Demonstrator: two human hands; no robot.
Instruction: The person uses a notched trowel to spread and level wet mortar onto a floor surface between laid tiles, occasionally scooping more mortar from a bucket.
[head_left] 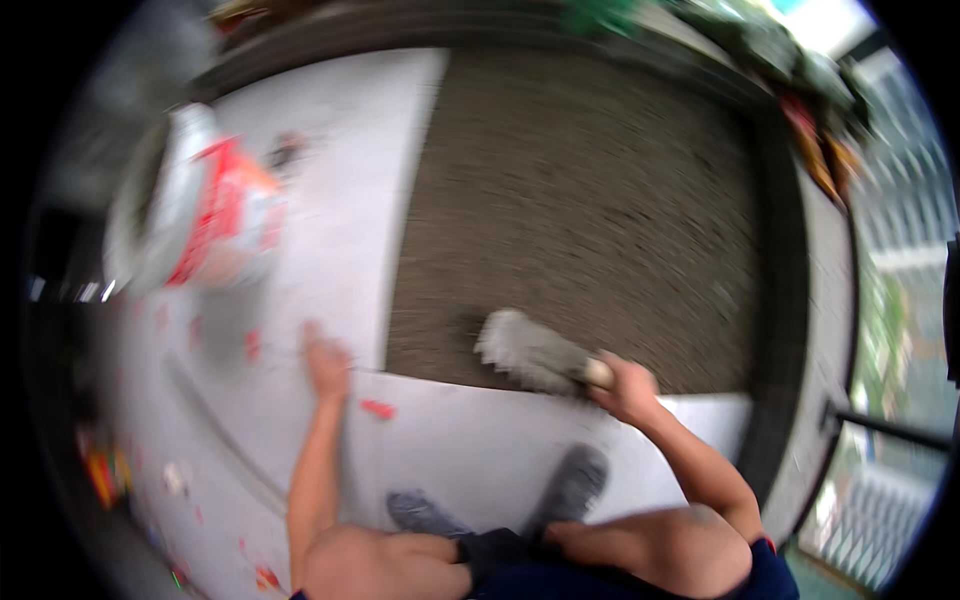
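My right hand (627, 388) is closed round the pale handle of a notched trowel (540, 353), whose jagged-edged blade is coated in grey. The blade is over the near edge of a dark, rough mortar bed (580, 210); the blur hides whether it touches. To the left, my left hand (328, 366) reaches forward over the pale tiles (345, 180) with its fingers stretched out and nothing visible in them. A small red tile spacer (378, 408) lies near that hand. My shoes (575, 480) are on the tiles at the near side.
A white bucket (225, 215) with a red label is at the left. More red pieces (252, 345) are scattered over the tiles there. A dark border (780, 270) runs along the bed's right side, beside a ledge and a white slatted railing (905, 180). Bags (790, 60) lie at the far right.
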